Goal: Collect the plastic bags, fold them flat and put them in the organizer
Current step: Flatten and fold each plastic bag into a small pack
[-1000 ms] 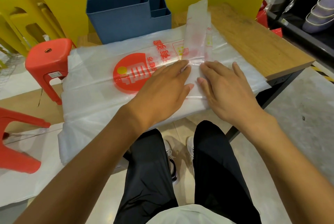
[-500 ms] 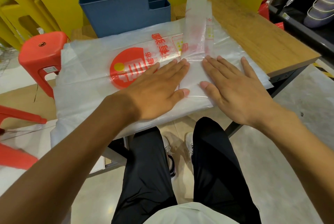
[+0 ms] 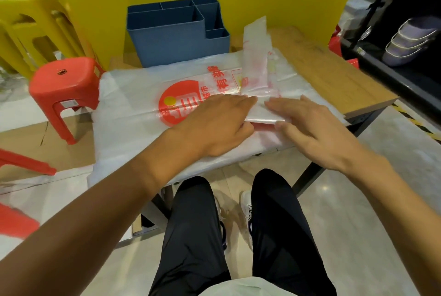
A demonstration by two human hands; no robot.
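Note:
A narrow folded strip of clear plastic bag (image 3: 259, 76) lies across a larger flat plastic bag with a red round logo (image 3: 133, 114) on the wooden table (image 3: 334, 76). The strip's far end stands up near the blue organizer (image 3: 167, 40). My left hand (image 3: 214, 126) and right hand (image 3: 310, 126) meet at the strip's near end. Fingers lie on top and both thumbs sit under its raised near edge, pinching it. Red print shows beneath that edge. The organizer's compartments look empty.
A red stool (image 3: 64, 85) and stacked yellow stools (image 3: 28, 21) stand left of the table. A yellow sign (image 3: 214, 16) rises behind the organizer. A dark shelf with stacked bowls (image 3: 405, 42) is at the right. My legs are under the table's front edge.
Both hands lay flat on the strip before. Now the thumbs have slipped under its near end and that end is lifted off the big bag and turned away from me.

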